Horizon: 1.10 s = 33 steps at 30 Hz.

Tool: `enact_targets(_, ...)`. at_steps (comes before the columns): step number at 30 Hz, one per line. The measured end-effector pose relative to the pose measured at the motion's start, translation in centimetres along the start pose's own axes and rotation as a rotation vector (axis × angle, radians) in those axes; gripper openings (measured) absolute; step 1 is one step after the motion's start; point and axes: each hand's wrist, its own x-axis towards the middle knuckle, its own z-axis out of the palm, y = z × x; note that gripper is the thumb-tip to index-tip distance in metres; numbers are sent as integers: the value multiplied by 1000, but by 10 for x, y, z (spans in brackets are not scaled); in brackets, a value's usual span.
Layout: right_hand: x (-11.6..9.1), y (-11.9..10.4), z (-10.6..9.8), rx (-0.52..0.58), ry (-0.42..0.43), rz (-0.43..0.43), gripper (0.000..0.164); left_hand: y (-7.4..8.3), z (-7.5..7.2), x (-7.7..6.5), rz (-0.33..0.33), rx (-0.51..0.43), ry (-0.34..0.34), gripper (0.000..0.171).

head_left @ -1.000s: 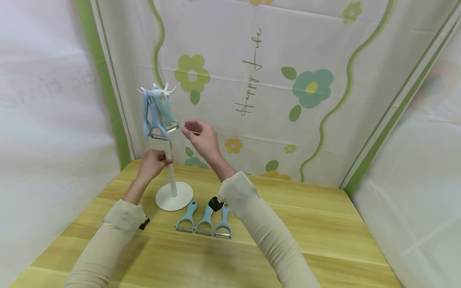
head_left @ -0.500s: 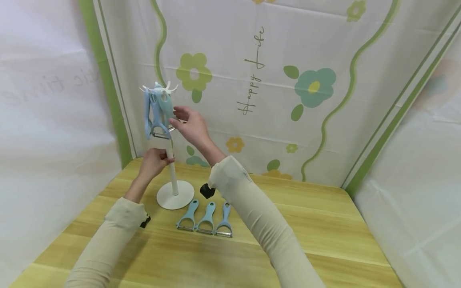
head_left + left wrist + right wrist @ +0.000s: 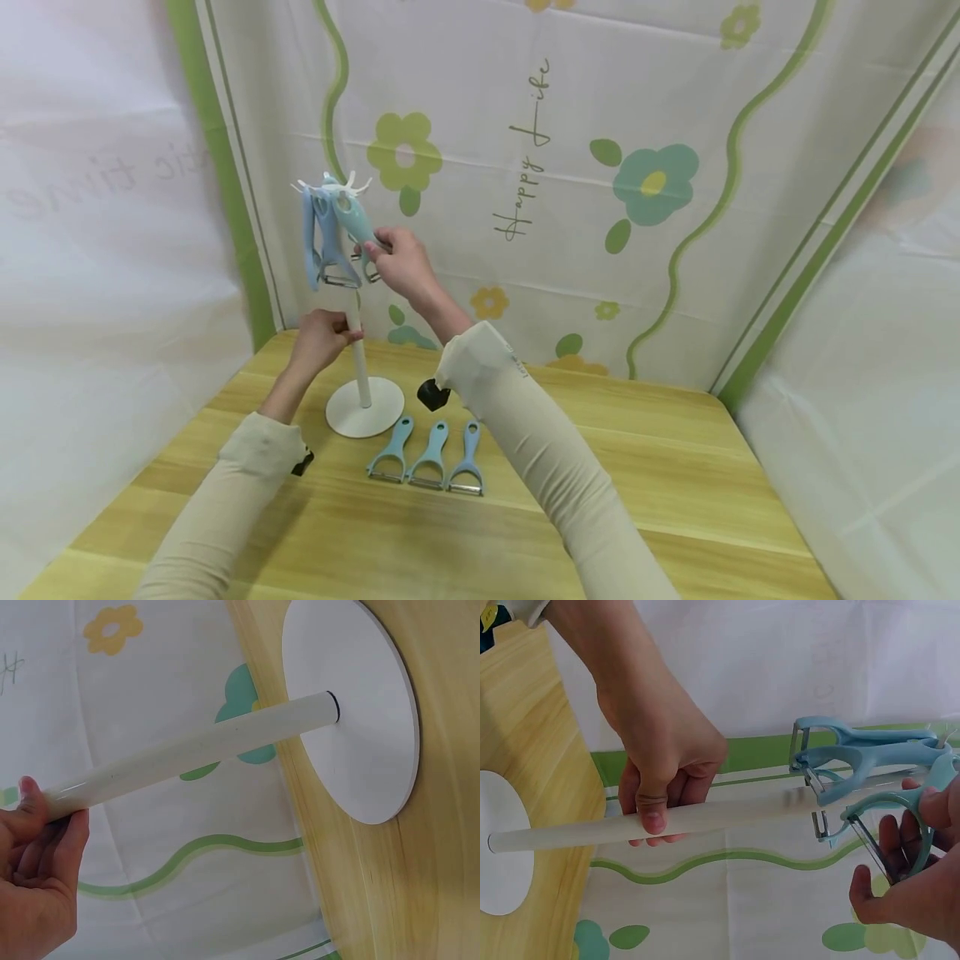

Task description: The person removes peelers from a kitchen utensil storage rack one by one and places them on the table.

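Tilting further outward than before, the aqua Y-peeler [image 3: 354, 220] is now pinched, so steered, by the right hand [image 3: 402, 264], at one o'clock from the left hand [image 3: 318, 340], clamped on the white pole [image 3: 361, 367].

A wood-grain table [image 3: 637, 500] stands before a white backdrop [image 3: 457, 75] printed with orange, green and teal flowers [image 3: 637, 200], leaves [image 3: 617, 237], wavy vines [image 3: 732, 158] and the sideways words "Happy Life" [image 3: 522, 171]. Green bands [image 3: 222, 167] run down both back corners; pale sheets [image 3: 90, 333] flank the table, the left one bearing faint lettering [image 3: 97, 179].
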Motion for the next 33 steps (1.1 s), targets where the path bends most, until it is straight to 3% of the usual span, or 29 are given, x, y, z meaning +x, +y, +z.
enact_targets(11, -3, -6, -8, 77, -17, -63, 17, -1, 2, -1, 22, 2, 14, 19)
enact_targets(21, -7, -17, -16, 108, -19, -96, 20, 0, 1, -2, 30, 12, 17, 19)
enact_targets(33, -17, -9, -21, 152, -9, -131, 15, 2, 0, -2, 7, 2, -2, 21)
